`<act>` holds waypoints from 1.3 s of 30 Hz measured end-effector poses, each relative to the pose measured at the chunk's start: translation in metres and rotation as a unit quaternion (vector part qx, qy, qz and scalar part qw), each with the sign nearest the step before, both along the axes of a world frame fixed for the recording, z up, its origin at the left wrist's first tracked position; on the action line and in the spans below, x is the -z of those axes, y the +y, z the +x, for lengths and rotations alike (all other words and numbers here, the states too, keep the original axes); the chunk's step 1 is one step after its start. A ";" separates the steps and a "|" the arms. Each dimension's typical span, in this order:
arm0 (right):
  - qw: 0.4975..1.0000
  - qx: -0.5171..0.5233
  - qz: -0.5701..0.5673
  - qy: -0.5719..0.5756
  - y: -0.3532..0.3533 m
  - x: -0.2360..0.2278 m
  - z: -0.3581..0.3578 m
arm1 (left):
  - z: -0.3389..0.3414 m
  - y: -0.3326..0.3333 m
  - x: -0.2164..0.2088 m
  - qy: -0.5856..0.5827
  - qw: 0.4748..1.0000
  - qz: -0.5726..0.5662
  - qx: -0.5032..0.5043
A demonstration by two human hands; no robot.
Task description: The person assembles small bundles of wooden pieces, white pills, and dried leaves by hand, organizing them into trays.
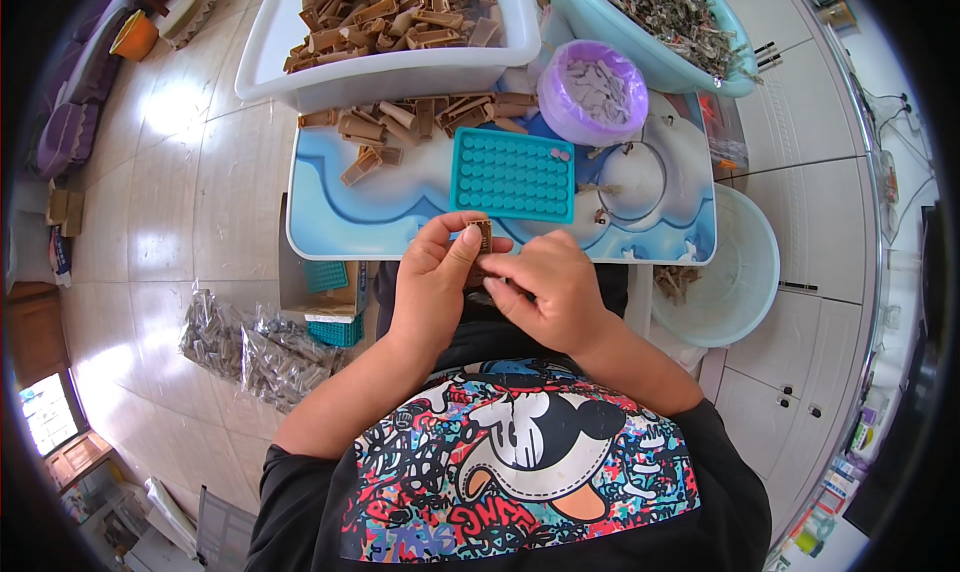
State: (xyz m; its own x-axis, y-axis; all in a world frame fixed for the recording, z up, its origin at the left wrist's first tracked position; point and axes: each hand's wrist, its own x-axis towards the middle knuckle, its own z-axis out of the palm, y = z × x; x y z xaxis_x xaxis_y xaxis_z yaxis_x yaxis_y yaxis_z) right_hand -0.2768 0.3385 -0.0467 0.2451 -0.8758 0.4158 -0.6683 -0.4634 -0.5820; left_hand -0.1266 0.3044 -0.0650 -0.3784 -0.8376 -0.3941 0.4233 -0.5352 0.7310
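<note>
Just in front of the table's near edge, my left hand [440, 267] grips a small brown plastic casing [482, 234] between thumb and fingers. Closed beside it is my right hand [550, 284], its fingertips at the casing's lower part; whatever they pinch is hidden. Past my hands, a teal tray [512, 213] with rows of round cups lies on the table, two small pale discs [560, 155] at its far right corner. Several loose brown casings [372, 158] are strewn behind and left of the tray. A purple-lined tub [572, 114] of small grey parts stands at the back right.
A white bin [390, 76] heaped with brown casings takes up the table's back. Beside it, a light blue basin [735, 72] holds a tangle of greyish parts. A pale round tub [735, 262] stands right of the blue patterned table [370, 237]; plastic bags [285, 357] lie on the left floor.
</note>
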 end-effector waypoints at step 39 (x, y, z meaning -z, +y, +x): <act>0.998 0.040 -0.045 -0.017 -0.041 0.029 -0.010 | -0.001 -0.019 0.025 0.058 0.994 0.083 0.028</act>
State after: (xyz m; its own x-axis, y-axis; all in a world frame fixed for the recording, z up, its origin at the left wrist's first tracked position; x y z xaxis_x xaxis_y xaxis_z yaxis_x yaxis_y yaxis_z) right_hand -0.2868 0.2975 -0.0752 0.1596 -0.8505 0.5012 -0.6864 -0.4605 -0.5628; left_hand -0.1281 0.2850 -0.0901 -0.4738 -0.7408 -0.4762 0.4660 -0.6697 0.5782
